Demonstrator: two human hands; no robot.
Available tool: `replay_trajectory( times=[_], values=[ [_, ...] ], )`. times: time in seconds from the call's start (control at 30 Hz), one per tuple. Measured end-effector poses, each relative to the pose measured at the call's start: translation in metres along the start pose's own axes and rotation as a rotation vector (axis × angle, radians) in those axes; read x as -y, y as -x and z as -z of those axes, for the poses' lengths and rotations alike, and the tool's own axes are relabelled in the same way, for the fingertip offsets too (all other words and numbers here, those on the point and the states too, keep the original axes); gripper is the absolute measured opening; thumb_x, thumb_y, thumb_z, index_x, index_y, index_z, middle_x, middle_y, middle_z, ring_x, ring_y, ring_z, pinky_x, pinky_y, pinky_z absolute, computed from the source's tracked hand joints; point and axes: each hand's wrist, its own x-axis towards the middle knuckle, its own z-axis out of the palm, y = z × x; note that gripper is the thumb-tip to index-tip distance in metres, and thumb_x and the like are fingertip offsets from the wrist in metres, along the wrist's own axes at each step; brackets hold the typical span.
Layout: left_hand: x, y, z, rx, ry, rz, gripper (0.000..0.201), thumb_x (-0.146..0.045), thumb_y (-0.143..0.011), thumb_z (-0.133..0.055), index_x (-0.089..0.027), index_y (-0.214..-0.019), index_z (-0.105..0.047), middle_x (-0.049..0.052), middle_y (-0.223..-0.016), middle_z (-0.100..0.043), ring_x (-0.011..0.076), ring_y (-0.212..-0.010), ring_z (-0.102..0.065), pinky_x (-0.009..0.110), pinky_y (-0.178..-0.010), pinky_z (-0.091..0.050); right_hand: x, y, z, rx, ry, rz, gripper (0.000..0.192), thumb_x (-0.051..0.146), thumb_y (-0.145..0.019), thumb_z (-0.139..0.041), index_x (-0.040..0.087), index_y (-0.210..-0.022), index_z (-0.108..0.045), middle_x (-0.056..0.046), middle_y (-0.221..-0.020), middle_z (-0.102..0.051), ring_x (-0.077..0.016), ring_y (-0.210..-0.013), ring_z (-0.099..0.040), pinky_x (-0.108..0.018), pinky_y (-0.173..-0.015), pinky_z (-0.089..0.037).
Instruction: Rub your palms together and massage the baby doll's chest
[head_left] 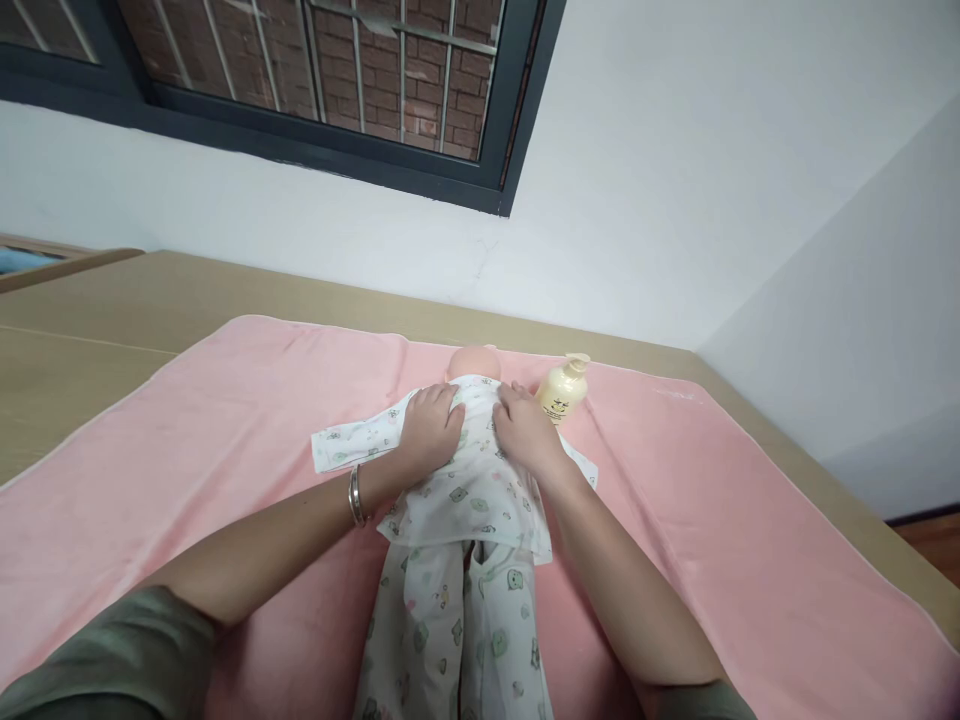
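A baby doll point(472, 362) lies on its back or front, I cannot tell which, with only its rounded head showing bare. It wears a white printed top point(469, 500) and matching trousers point(499, 640). My left hand point(433, 428) rests flat on the top near the left shoulder, thumb apart from the fingers. Opposite it, my right hand point(525, 428) lies on the right shoulder area with its fingers spread. The left sleeve stretches out sideways; the right sleeve is partly hidden behind my forearm. Beside my right hand stands a pale yellow pump bottle point(564, 388).
Under the doll, a pink blanket point(300, 400) with some creases covers much of the wooden table point(225, 285). A white wall point(637, 180) rises behind the table, with a dark-framed barred window point(495, 180) above. Another wall stands at the right.
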Motion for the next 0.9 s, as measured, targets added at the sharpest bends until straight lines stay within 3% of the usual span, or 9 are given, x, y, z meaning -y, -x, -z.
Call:
replay_trajectory(
  times=[0.13,0.3,0.5,0.67,0.8,0.9],
  values=[
    [0.000,0.000,0.001,-0.019,0.002,-0.004,0.041,-0.029,-0.098,-0.036,-0.015,-0.126,-0.063,0.014,-0.130,-0.068,0.0279,-0.122,-0.061,0.046,-0.109,-0.045,0.014,0.009,-0.010,-0.151,-0.061,0.113,0.056,0.023,-0.099,-0.036,0.005,-0.152,-0.042,-0.018,-0.163,-0.035,-0.0280,-0.155,-0.024,-0.046,-0.127,-0.021],
    [-0.001,0.000,0.002,0.003,-0.016,-0.010,0.042,-0.028,-0.098,-0.035,-0.015,-0.128,-0.062,0.013,-0.131,-0.068,0.0277,-0.122,-0.061,0.046,-0.109,-0.044,0.018,0.012,-0.022,-0.045,-0.098,0.160,0.052,0.028,-0.101,-0.035,0.009,-0.146,-0.051,-0.018,-0.158,-0.044,-0.0283,-0.153,-0.031,-0.050,-0.126,-0.023],
    [-0.001,0.000,0.002,0.014,-0.018,0.003,0.043,-0.029,-0.098,-0.035,-0.016,-0.129,-0.062,0.012,-0.133,-0.067,0.0275,-0.124,-0.060,0.046,-0.110,-0.044,0.017,0.012,-0.014,-0.178,-0.139,0.133,0.053,0.026,-0.100,-0.036,0.012,-0.150,-0.048,-0.014,-0.162,-0.038,-0.0247,-0.155,-0.025,-0.046,-0.126,-0.023],
    [0.000,0.000,0.002,0.021,-0.016,-0.005,0.044,-0.028,-0.097,-0.034,-0.015,-0.128,-0.062,0.013,-0.131,-0.068,0.0283,-0.122,-0.061,0.047,-0.110,-0.043,0.018,0.012,-0.014,-0.012,-0.068,0.131,0.050,0.030,-0.102,-0.037,0.011,-0.146,-0.052,-0.017,-0.160,-0.041,-0.0307,-0.153,-0.028,-0.053,-0.124,-0.023],
    [-0.001,0.000,0.002,0.025,-0.016,-0.004,0.045,-0.030,-0.098,-0.033,-0.013,-0.129,-0.062,0.014,-0.132,-0.068,0.0285,-0.122,-0.060,0.046,-0.110,-0.043,0.018,0.014,-0.013,-0.133,-0.111,0.122,0.052,0.027,-0.101,-0.037,0.009,-0.149,-0.048,-0.016,-0.161,-0.039,-0.0270,-0.154,-0.026,-0.046,-0.126,-0.023],
    [-0.001,0.000,0.003,0.026,-0.019,0.002,0.045,-0.029,-0.098,-0.034,-0.014,-0.129,-0.063,0.013,-0.131,-0.068,0.0283,-0.122,-0.061,0.045,-0.110,-0.043,0.017,0.010,-0.021,-0.112,-0.094,0.133,0.050,0.024,-0.100,-0.039,0.008,-0.145,-0.052,-0.017,-0.158,-0.045,-0.0283,-0.152,-0.031,-0.047,-0.126,-0.024]
  ],
)
